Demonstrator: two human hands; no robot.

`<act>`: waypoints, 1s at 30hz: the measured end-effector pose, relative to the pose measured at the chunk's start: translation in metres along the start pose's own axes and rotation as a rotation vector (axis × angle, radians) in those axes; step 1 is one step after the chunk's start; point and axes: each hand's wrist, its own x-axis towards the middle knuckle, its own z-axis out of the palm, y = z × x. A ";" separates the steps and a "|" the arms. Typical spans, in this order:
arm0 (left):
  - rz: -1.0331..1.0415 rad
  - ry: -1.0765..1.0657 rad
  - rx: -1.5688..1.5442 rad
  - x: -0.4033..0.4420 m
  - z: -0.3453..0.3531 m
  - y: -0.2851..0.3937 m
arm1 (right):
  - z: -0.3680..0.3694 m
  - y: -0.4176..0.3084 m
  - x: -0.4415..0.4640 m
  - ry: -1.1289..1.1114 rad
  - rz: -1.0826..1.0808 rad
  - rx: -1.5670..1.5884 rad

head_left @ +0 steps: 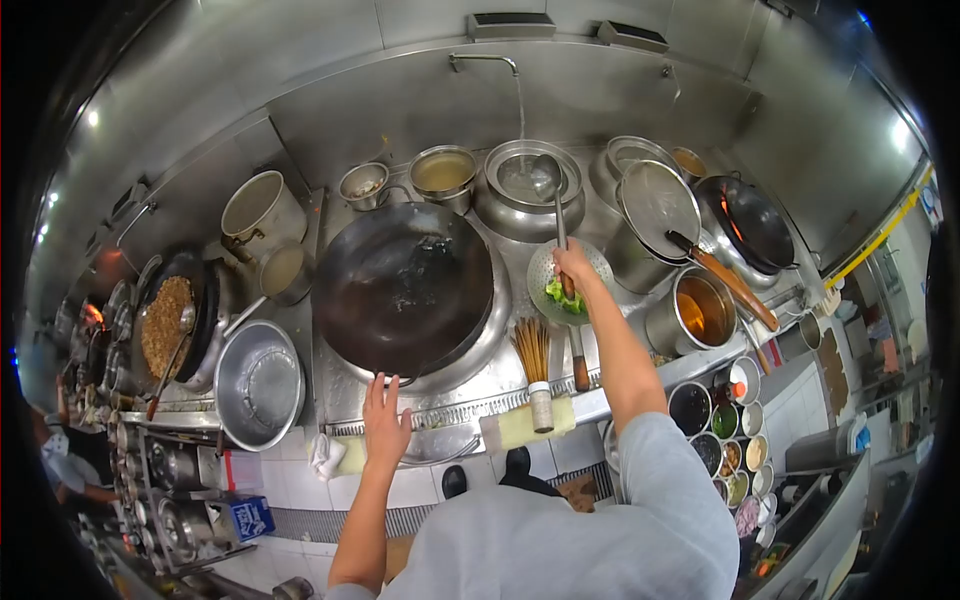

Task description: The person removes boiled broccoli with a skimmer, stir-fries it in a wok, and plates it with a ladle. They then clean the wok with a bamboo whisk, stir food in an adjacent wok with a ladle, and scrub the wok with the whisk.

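A large dark wok (405, 290) with a little liquid in it sits on the stove at the centre. At its near rim is my left hand (385, 415), fingers spread, close to the wok's small handle. My right hand (572, 260) is wrapped round the handle of a metal ladle (546, 177). The ladle's bowl is over a round steel pot (500, 190), into which a tap (487, 58) runs water. Under my right hand lies a perforated strainer (597, 263) holding green vegetables (558, 292). A bamboo brush (533, 350) lies near the front edge.
Left are a steel basin (259, 385), a saucepan (285, 272) and a wok of brown food (168, 325). Right are a pot of orange liquid (704, 308), a mesh strainer (660, 208) and several seasoning containers (690, 408). Another person's arm (75, 480) shows far left.
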 end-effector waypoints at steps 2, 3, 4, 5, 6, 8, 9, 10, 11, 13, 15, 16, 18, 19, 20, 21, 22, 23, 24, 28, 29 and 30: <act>-0.046 0.003 0.011 -0.001 0.003 0.004 | -0.007 -0.006 0.022 0.029 0.001 -0.046; -0.048 0.001 0.018 -0.001 0.005 0.006 | -0.009 -0.007 0.032 0.067 -0.002 -0.100; -0.065 0.006 0.028 -0.001 0.007 0.008 | -0.011 -0.007 0.040 0.063 0.001 -0.095; -0.084 0.014 0.036 -0.001 0.008 0.009 | -0.011 -0.009 0.048 0.074 0.001 -0.150; -0.084 0.018 0.042 0.001 0.008 0.012 | -0.012 -0.010 0.055 0.083 0.000 -0.207; -0.094 0.023 0.060 0.002 0.007 0.017 | -0.018 -0.020 0.069 0.014 0.058 -0.185; -0.098 0.025 0.075 0.002 0.004 0.018 | -0.020 -0.023 0.073 -0.050 0.117 -0.165; -0.104 0.029 0.080 0.001 0.003 0.018 | -0.021 -0.017 0.079 -0.058 0.115 -0.164; -0.085 0.033 0.073 0.001 0.001 0.016 | -0.021 -0.011 0.083 -0.081 0.124 -0.003; -0.066 0.040 0.062 0.001 -0.001 0.012 | -0.016 -0.018 0.070 -0.103 0.131 0.154; -0.017 0.055 0.068 0.000 -0.004 0.006 | -0.013 -0.026 0.040 -0.026 0.059 0.297; 0.010 0.069 0.049 0.002 -0.005 0.003 | -0.011 -0.034 0.023 -0.019 0.056 0.296; 0.039 0.066 0.021 0.006 -0.010 -0.003 | -0.007 -0.054 -0.013 -0.040 0.057 0.370; 0.055 0.063 -0.004 0.007 -0.011 -0.005 | -0.005 -0.062 -0.031 -0.034 0.052 0.365; 0.078 0.079 -0.011 0.008 -0.011 -0.007 | -0.002 -0.068 -0.051 -0.087 0.066 0.468; 0.076 0.081 -0.018 0.008 -0.011 -0.011 | 0.003 -0.074 -0.072 -0.143 0.082 0.572; 0.105 0.055 -0.058 0.009 -0.010 -0.016 | 0.009 -0.080 -0.097 -0.205 0.107 0.693; 0.134 0.026 -0.096 0.009 -0.010 -0.021 | 0.017 -0.078 -0.112 -0.207 0.109 0.689; 0.129 0.025 -0.098 0.008 -0.010 -0.025 | 0.023 -0.074 -0.126 -0.318 0.166 0.807; 0.168 -0.023 -0.140 0.005 -0.013 -0.032 | 0.067 -0.066 -0.188 -0.352 0.179 0.699; 0.187 -0.019 -0.148 0.004 -0.015 -0.033 | 0.078 -0.064 -0.202 -0.258 0.101 0.464; 0.206 -0.020 -0.149 0.004 -0.013 -0.037 | 0.090 -0.055 -0.220 -0.117 0.023 0.309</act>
